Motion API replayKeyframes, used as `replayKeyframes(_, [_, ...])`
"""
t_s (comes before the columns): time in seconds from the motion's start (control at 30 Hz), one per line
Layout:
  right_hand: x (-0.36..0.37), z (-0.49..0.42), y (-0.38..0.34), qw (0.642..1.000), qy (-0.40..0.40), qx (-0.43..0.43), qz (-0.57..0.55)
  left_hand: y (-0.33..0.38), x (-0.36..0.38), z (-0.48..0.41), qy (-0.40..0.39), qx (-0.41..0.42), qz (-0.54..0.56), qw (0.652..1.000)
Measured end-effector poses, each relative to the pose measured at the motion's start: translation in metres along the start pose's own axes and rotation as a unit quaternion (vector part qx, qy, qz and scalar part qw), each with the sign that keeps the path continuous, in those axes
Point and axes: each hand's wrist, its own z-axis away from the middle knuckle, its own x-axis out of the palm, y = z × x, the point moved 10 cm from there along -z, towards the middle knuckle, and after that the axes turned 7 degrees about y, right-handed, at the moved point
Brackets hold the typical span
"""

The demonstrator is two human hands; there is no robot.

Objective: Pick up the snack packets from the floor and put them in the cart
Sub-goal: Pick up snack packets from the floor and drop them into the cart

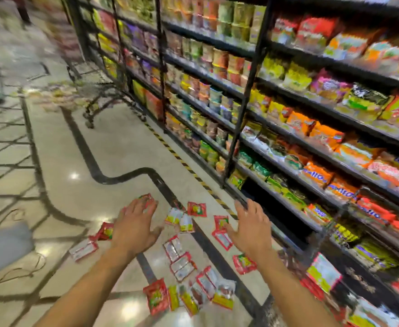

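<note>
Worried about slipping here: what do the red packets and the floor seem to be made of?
The small red snack packets look like thin glossy plastic film: crinkled, with shiny patches. The pale floor with dark inlay lines looks like polished stone or tile, as bright light spots reflect in it; which of the two, I cannot tell.

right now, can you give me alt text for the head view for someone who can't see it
The left hand and right hand reach out open and empty over red and yellow snack packets scattered on a shiny tiled floor. Stocked shelves line the right side, and a blurred cart stands farther up the aisle.
</note>
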Motion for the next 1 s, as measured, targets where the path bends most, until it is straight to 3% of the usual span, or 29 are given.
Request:
replayKeyframes(0.23, [0.022, 0.003, -0.237, 0.996, -0.028, -0.083, -0.029, -0.230, -0.044, 0.084, 0.010, -0.105, -0.032, 0.994])
replayKeyframes(0.43, [0.040, 0.005, -0.393, 0.986, -0.054, -0.154, -0.039, -0.360, -0.064, 0.121, 0.015, -0.179, -0.054, 0.982])
replayKeyframes(0.73, [0.087, -0.042, -0.530, 0.973, -0.092, -0.202, -0.055, -0.478, -0.042, 0.097, -0.009, -0.209, -0.063, 0.976])
replayKeyframes(1.0, [0.174, -0.152, -0.620, 0.966, -0.136, -0.198, -0.099, -0.584, 0.028, -0.017, -0.055, -0.208, -0.028, 0.976])
